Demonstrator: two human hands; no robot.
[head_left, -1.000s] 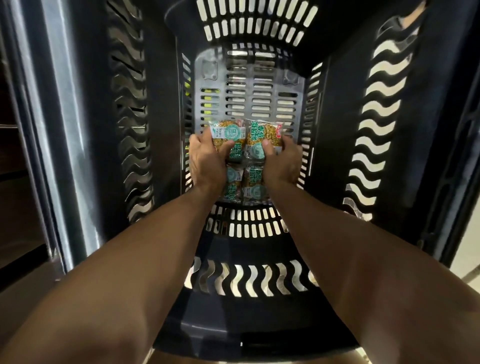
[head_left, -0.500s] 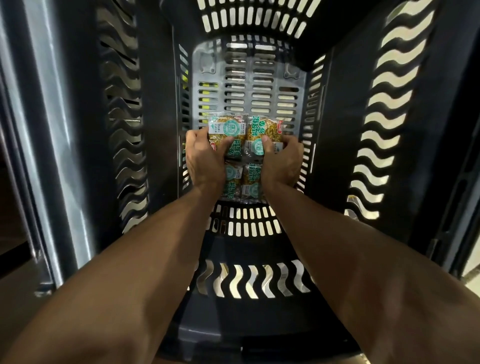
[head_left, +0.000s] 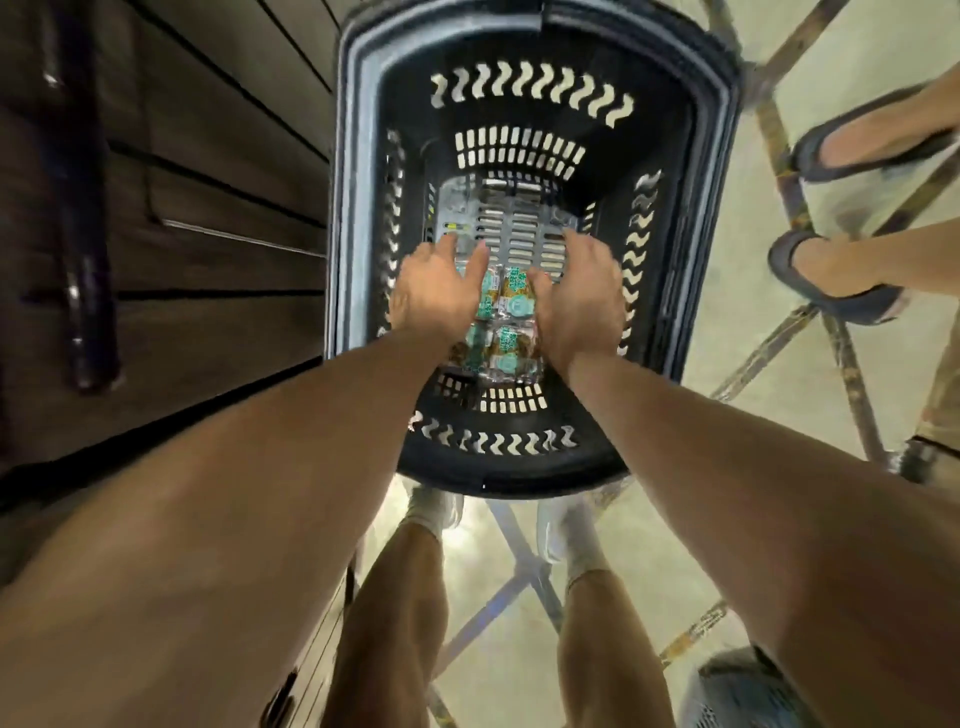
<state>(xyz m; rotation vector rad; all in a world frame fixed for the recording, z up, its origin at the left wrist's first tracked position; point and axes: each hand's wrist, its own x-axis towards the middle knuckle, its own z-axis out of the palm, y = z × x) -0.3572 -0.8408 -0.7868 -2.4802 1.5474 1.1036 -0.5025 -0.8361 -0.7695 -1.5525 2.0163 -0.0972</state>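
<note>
The snack packs (head_left: 511, 306) are seen between the left hand (head_left: 439, 293) and the right hand (head_left: 579, 299), down in the black basket (head_left: 358, 208). Both hands are spread wide, and no pack is held.

No text legible: green-and-white label print on the packets (head_left: 511, 306) is too blurred to read.

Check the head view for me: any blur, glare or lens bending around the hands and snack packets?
Head view: motion blur softens the left hand, right hand and snack packets; wide-angle bending bows the basket rim and stretches the forearms; glare on the floor below it.
</note>
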